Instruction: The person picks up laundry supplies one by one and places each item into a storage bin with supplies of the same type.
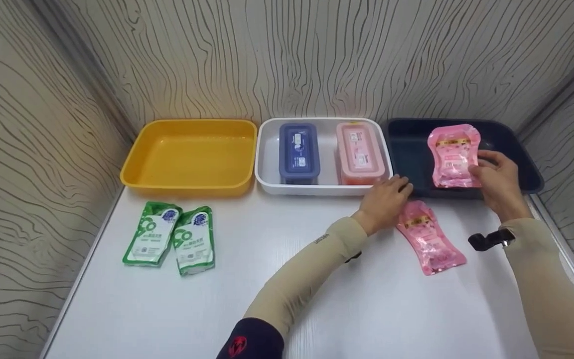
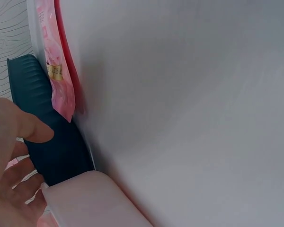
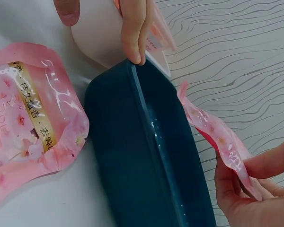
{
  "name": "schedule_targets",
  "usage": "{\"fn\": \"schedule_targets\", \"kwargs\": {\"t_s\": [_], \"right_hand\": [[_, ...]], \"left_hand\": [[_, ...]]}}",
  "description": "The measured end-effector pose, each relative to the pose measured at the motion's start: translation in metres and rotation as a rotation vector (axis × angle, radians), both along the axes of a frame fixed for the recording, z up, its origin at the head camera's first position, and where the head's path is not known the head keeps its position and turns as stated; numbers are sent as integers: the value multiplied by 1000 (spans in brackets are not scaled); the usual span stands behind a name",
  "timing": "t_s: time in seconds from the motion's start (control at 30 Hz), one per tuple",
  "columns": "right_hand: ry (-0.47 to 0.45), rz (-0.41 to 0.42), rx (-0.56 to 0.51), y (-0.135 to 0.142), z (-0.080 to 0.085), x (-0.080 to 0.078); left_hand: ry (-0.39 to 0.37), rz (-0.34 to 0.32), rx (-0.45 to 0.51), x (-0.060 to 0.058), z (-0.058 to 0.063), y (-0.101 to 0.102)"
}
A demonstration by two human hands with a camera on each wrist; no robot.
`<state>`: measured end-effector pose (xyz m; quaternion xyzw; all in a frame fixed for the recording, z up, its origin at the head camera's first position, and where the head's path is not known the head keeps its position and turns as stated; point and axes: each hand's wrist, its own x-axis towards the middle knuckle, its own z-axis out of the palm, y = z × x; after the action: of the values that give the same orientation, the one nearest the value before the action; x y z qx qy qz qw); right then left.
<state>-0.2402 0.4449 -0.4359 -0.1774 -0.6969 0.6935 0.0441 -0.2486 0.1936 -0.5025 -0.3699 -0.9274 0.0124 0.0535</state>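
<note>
A pink floral pouch [image 1: 455, 157] with a gold band is pinched at its right edge by my right hand [image 1: 503, 182], which holds it over the dark blue tray [image 1: 406, 174]. In the right wrist view, this pouch [image 3: 222, 135] is seen nearly edge-on between thumb and fingers. My left hand [image 1: 384, 202] rests its fingertips on the dark tray's near-left corner, beside the white tray [image 1: 312, 190]; its thumb stands apart from the rim. A second pink pouch [image 1: 431, 239] lies on the table just right of the left hand, close to the dark tray's front wall.
Inside the white tray sit a blue-lidded box [image 1: 299, 149] and a pink-lidded box [image 1: 360, 149]. At left stands a yellow tray [image 1: 187, 190]. Two green-and-white pouches [image 1: 152, 234] lie in front of it, partly overlapping. Patterned walls [image 1: 287, 60] enclose the table.
</note>
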Motion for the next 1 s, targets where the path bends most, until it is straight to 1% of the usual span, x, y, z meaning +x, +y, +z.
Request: {"fn": "schedule_targets", "kwargs": {"t_s": [0.17,0.33,0.47,0.57,0.7,0.8,1.0], "right_hand": [[-22,-13,-9,-2,-7,-10],[-44,-24,1,-4,-11,-17],[-84,-11,81,-8,-12,-23],[-79,0,140,-11,-16,-28],[-56,21,251,-17,-23,-36],[-70,38,346,-20,-26,-39],[-93,65,375,-21,-35,-42]], "left_hand": [[10,11,-4,1,-1,1],[-13,20,6,3,0,3],[-30,25,9,3,1,3],[-25,22,21,4,1,2],[-8,17,36,3,-1,-1],[2,16,31,2,-2,-1],[15,20,4,3,-2,1]]}}
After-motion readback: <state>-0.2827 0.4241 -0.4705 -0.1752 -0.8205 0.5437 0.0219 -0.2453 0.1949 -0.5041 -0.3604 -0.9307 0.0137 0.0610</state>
